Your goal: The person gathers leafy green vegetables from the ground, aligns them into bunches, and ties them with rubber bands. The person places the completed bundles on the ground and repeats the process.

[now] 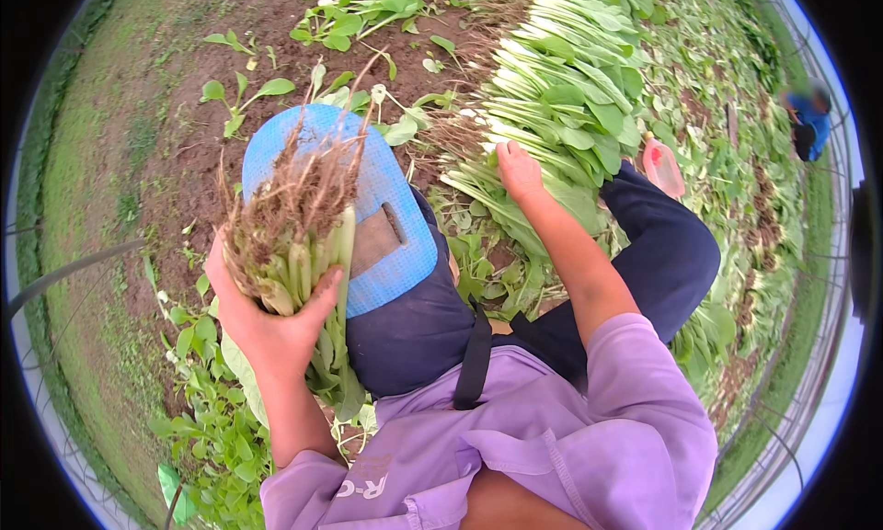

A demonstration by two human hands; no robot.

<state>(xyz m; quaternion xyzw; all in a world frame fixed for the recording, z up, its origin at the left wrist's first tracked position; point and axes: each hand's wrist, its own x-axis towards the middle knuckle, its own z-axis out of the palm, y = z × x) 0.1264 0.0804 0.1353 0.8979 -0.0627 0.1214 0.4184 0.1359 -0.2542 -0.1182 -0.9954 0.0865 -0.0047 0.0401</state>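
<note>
My left hand (272, 323) is wrapped around a bunch of leafy greens (296, 275), held root end up, with pale stems and soil-caked roots above the thumb. Its leaves hang down past my wrist. Behind the roots, a dirty blue foam board (397, 268) with a slot lies over my thigh. My right hand (519, 171) touches the near end of a long row of pulled greens (559, 102), its fingers curled at the pale stems. Whether it grips any of them cannot be told. In the row, roots point left and leaves right.
A pinkish translucent plastic jug (662, 166) stands beyond my bent knee. Another person (810, 120) in blue is at the far right. Growing greens (227, 433) and a green plastic piece (176, 494) are at lower left. A dark curved rod (76, 271) reaches in from the left edge.
</note>
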